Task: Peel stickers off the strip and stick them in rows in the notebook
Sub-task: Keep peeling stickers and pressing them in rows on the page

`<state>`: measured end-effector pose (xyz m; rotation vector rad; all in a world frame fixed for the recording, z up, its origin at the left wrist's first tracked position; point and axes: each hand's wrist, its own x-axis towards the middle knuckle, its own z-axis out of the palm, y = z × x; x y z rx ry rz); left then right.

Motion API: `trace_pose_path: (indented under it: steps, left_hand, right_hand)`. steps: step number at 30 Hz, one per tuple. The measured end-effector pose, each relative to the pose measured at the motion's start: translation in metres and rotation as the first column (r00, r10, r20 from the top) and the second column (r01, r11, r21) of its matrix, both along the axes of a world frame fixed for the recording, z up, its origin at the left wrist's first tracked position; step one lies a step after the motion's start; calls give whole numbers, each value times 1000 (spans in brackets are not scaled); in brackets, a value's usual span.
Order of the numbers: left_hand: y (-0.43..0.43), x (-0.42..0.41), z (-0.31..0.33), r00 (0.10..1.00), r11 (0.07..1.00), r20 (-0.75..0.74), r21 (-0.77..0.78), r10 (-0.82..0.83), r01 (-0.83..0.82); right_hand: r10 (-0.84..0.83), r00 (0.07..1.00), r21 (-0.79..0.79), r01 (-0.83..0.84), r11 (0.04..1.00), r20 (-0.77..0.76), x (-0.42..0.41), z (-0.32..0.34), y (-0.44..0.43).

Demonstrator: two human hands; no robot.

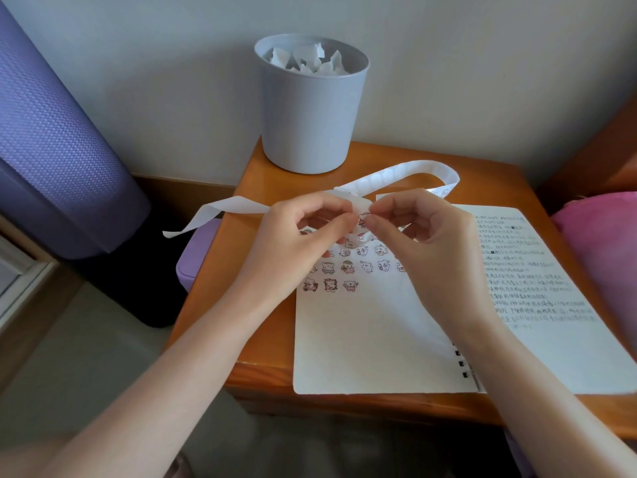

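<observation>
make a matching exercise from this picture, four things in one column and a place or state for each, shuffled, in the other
1 grey bin
2 sticker strip
3 notebook
4 purple roll

a lies open on the table
b pinched by left hand and right hand
c beside the table, at the view's left
d holds crumpled white paper

Pairs: 1-d, 2-b, 3-a, 4-c

Head-worn view, forward-down (close range)

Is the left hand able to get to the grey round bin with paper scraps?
Probably yes: the grey round plastic bin stands just beyond the left hand, and only the white paper strip it grips lies between them.
</observation>
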<state>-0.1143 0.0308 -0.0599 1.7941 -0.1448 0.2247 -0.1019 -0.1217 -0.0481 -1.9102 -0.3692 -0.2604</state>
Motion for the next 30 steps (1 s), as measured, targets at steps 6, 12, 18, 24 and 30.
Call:
trace_pose_path:
  steps: [6,12,18,24,30]
  left_hand:
    - [0,0,0,1000,1000,8,3,-3,3]
    - [0,0,0,1000,1000,7,13,7,-7]
    - [-1,-1,0,1000,999,-14,37,25,-25]
    - [-1,-1,-2,998,998,-40,39,46,-45]
    - [0,2,-3,994,998,-92,-8,54,-55]
  right_hand:
    - [-4,1000,-2,4,1000,-15,1,-1,-1]
    - [2,1000,-3,-2,1000,-23,1,0,-1]
    - [15,1000,-83,-16,996,-15,0,0,-1]
    - [20,994,-274,10,962,106,0,-3,-2]
    - [37,988,-318,14,948,152,-1,-1,-4]
